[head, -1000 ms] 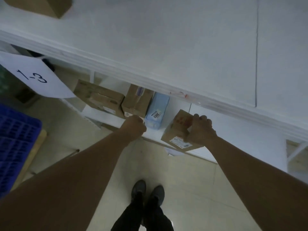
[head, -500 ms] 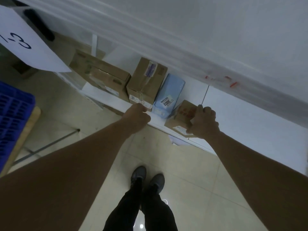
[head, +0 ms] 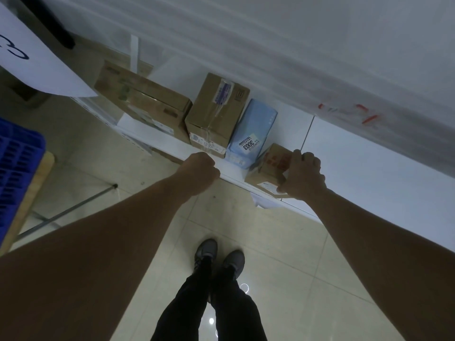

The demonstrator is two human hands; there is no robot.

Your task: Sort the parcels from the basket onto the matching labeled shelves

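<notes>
My right hand (head: 304,177) grips a small brown cardboard parcel (head: 269,167) with red print, which sits at the front edge of the lower white shelf (head: 344,173). Touching its left side lies a light blue parcel (head: 252,134) whose white sticker reads 3003. Left of that stand a taped brown box (head: 216,114) and a long brown box (head: 145,107). My left hand (head: 199,168) is curled into a fist at the shelf's front edge, just below the taped box, holding nothing I can see.
A white upper shelf (head: 295,45) overhangs the parcels. A paper label (head: 32,62) ending in 3 hangs at the left. The blue plastic basket (head: 17,166) sits on a wooden stand at the far left. My feet stand on pale floor tiles (head: 283,242).
The view has tilted down and closer to the lower shelf. My right hand has set the small brown parcel further onto the shelf beside the blue one. My left fist stays at the shelf edge.
</notes>
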